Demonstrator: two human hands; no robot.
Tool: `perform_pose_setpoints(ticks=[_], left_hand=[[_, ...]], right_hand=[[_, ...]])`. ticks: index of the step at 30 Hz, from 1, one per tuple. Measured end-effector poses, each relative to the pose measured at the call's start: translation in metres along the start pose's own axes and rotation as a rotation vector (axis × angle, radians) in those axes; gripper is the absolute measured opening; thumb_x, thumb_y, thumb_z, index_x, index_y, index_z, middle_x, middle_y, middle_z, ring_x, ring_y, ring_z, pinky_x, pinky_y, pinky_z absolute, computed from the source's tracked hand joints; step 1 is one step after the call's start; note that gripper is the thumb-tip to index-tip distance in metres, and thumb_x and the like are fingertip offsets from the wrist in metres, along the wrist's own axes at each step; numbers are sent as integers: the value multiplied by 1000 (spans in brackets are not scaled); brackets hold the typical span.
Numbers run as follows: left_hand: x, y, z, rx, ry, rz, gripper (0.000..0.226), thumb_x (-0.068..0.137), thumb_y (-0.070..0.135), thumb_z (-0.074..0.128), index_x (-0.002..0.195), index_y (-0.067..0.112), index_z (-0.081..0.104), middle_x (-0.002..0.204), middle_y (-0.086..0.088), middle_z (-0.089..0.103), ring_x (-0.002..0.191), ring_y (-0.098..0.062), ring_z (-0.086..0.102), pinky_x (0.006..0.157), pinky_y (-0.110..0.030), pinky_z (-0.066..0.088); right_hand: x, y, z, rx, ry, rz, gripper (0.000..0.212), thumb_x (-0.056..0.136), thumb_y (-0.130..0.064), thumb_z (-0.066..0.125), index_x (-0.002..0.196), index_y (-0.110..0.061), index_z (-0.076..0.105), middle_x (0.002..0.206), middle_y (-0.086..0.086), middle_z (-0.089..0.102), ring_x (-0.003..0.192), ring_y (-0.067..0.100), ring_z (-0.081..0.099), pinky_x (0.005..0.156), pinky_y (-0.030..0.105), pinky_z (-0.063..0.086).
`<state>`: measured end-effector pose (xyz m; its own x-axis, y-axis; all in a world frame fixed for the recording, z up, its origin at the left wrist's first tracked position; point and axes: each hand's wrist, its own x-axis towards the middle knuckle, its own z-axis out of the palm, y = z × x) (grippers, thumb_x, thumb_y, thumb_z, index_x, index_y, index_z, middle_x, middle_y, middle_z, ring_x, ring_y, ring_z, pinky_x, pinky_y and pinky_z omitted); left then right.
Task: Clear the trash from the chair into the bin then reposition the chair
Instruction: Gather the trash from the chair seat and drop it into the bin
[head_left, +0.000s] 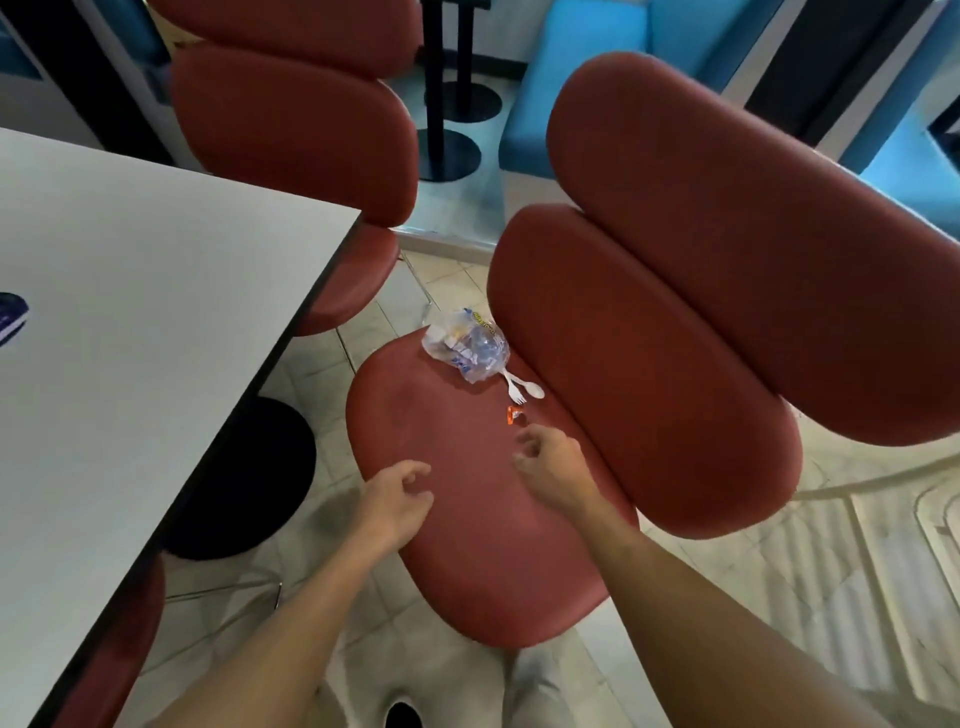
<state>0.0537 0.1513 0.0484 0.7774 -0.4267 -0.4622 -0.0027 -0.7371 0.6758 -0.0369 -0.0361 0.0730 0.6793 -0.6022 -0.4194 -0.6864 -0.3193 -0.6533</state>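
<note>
On the red chair (467, 519) seat before you: a clear plastic bag (467, 345) of scraps at the far edge, a white fork (514, 391) and spoon (531, 387) beside it, an orange wrapper (514, 415) nearer you. Your right hand (550, 465) hovers near the wrapper, fingers loosely curled, holding nothing. Your left hand (397, 501) hangs likewise over the seat's left edge. A white table (130, 312) stands to your left

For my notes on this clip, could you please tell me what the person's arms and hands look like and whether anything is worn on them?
Both forearms are bare as far as the view reaches: no sleeves, gloves, watch or bracelets show. The left hand and right hand show no rings or markings, though the fingers are slightly blurred.
</note>
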Motion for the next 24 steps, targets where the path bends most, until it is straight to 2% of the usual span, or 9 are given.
perform_pose_setpoints(ticks=[3,8,15,17,20,22,24], left_hand=[[34,15,14,10,-9,-9,32,83,15,68,114,22,66,106,3,61,94,-16,63,92,-32,51],[98,38,51,32,-22,-82,31,81,13,70,110,23,68,100,3,63,81,-8,60,77,-13,39],[196,61,120,-7,-10,-121,27,82,9,68,107,17,71,101,0,70,84,-11,65,75,-8,40],[227,63,144,8,-6,-120,26,82,10,68,106,15,71,103,0,72,87,-11,65,78,-10,41],[264,60,178,35,-23,-98,22,80,13,68,100,18,72,97,-2,71,88,-20,66,83,-26,49],[281,54,196,58,-26,-75,18,79,17,69,95,24,70,91,-3,67,86,-22,64,79,-33,51],[294,45,214,116,-27,-78,17,78,27,70,94,28,63,88,0,60,87,-22,60,74,-31,48]], right_hand=[[44,7,-12,-7,28,2,25,84,-18,53,103,-23,68,96,-3,70,90,18,65,80,28,53],[122,25,-21,-36,-26,25,24,85,-16,54,103,-21,70,101,1,71,96,21,65,83,28,49],[229,57,-6,-31,-106,87,21,84,-16,57,100,-21,70,105,3,71,101,24,64,82,30,50],[259,66,6,-59,-129,86,23,84,-15,56,101,-20,70,110,5,69,103,27,63,82,31,50],[298,83,25,-92,-142,60,27,82,-14,58,107,-18,68,112,6,68,104,27,63,86,33,50],[318,92,37,-156,-165,25,31,83,-17,60,114,-17,65,113,6,65,106,26,61,88,33,47],[336,100,48,-218,-189,-9,33,86,-20,60,119,-15,62,116,9,60,109,28,57,90,35,45]])
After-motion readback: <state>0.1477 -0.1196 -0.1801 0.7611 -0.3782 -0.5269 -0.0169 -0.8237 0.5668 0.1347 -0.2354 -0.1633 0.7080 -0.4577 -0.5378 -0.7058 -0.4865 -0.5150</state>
